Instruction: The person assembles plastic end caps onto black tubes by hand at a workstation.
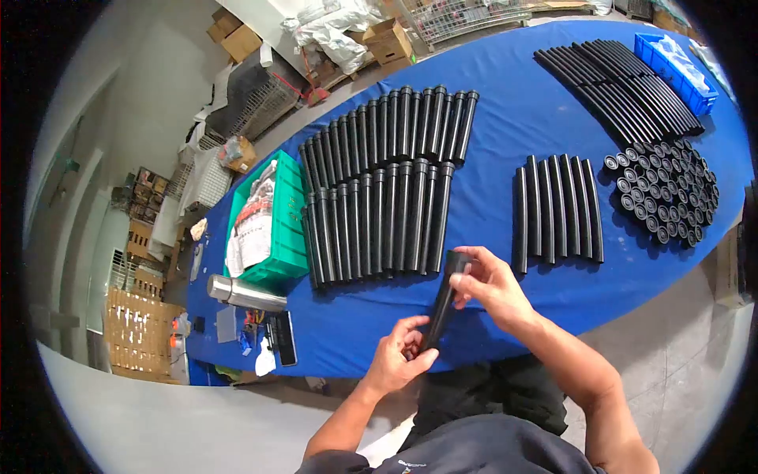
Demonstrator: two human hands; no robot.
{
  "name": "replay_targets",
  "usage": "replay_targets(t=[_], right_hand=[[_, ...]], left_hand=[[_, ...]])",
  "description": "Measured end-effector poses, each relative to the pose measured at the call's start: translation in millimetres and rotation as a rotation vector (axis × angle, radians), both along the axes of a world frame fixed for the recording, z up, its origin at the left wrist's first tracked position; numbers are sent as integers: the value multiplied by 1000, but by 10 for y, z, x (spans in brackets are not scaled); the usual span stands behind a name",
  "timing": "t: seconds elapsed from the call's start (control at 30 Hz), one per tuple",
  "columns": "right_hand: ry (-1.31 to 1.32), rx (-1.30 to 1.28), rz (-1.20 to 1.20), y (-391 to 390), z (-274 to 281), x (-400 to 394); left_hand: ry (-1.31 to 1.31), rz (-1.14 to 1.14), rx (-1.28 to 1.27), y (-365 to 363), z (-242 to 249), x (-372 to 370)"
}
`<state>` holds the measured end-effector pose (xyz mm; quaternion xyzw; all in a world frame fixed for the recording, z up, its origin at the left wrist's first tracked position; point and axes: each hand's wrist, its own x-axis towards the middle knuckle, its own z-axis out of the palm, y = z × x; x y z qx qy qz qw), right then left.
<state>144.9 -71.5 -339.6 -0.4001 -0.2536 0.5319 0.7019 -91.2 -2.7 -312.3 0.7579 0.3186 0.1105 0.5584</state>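
A black tube (pixel 443 310) is held at a tilt over the front edge of the blue table, with a wider black cap on its upper end. My left hand (pixel 396 357) is closed round the tube's lower end. The fingers and thumb of my right hand (pixel 491 289) grip the cap end. Beyond my hands lie two rows of capped black tubes (pixel 384 217). To the right is a short row of black tubes without caps (pixel 559 209). A pile of round black caps (pixel 665 193) sits further right.
A green crate (pixel 290 229) with cloth stands at the left, beside a metal flask (pixel 246 292) and a phone (pixel 285 338). More thin black tubes (pixel 618 88) and a blue bin (pixel 695 96) are at the far right of the blue table (pixel 505 126).
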Motion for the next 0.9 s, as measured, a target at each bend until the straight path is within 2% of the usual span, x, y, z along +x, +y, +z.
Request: replay_targets(t=[0.07, 0.13, 0.2, 0.27, 0.33, 0.43, 0.47, 0.53, 0.67, 0.73, 0.9], right_hand=[[76, 11, 14, 83, -49, 5], [-333, -27, 141, 75, -201, -35], [-972, 195, 136, 99, -313, -28], [-1207, 250, 203, 144, -484, -78], [-1250, 317, 234, 158, -619, -55], [-1141, 194, 254, 126, -552, -1], [-1138, 230, 237, 135, -567, -4], [-1142, 300, 199, 138, -608, -9], [-1128, 310, 194, 153, -677, -39], [-1133, 299, 213, 158, -664, -35], [-1164, 275, 252, 173, -625, -13]], left_hand=[[-83, 43, 113, 94, 226, 149], [-109, 57, 211, 395, 394, 311], [-73, 35, 426, 842, 578, 590], [-31, 24, 627, 1247, 759, 994], [1, -7, 892, 1675, 812, 1445], [89, -41, 1130, 2243, 761, 2104], [117, -52, 1191, 2422, 700, 2298], [307, -29, 1176, 2647, 633, 2669], [433, -21, 1223, 2881, 463, 3151], [545, -29, 1200, 2967, 367, 3285], [639, -62, 1272, 3137, 192, 3416]])
